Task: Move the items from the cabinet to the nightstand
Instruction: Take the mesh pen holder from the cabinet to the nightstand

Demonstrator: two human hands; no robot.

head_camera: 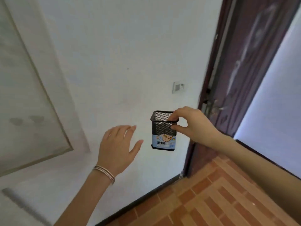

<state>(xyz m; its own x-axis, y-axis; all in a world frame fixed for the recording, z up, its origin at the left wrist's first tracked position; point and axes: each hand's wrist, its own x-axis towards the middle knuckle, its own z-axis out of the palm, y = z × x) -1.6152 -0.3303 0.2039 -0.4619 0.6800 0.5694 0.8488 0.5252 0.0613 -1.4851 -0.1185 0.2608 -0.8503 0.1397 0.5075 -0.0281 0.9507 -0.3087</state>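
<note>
Currently the right hand (193,126) holds a black mesh pen holder (163,130) in mid-air in front of a white wall (114,54). Grip: thumb and fingertips pinch the holder's upper right rim, thumb on the outer side wall just below the rim, fingers curled over the top edge. Nothing supports the holder from below.

Orientation: the holder is a square-section cup, taller than it is wide. Long axis near vertical, with a slight tilt. Open mouth points up; closed base points down toward the floor. A pale blue paper label (163,141) wraps the lower part and faces the camera, print right way up. Interior only partly visible through the mesh; contents cannot be told.

Left hand (117,147): empty, palm turned away from the camera, fingers extended and loosely spread, thumb splayed out toward the holder. It sits lower left of the holder, near but not touching. Thin bangles (105,173) ring the left wrist.

Surroundings: dark brown door (244,62) at right, with a metal latch (211,108) just beyond the right hand. A small wall plate (178,86) sits above the holder. Orange brick-pattern floor tiles (211,201) at lower right. A framed pale panel (24,95) is at left, blurred.
</note>
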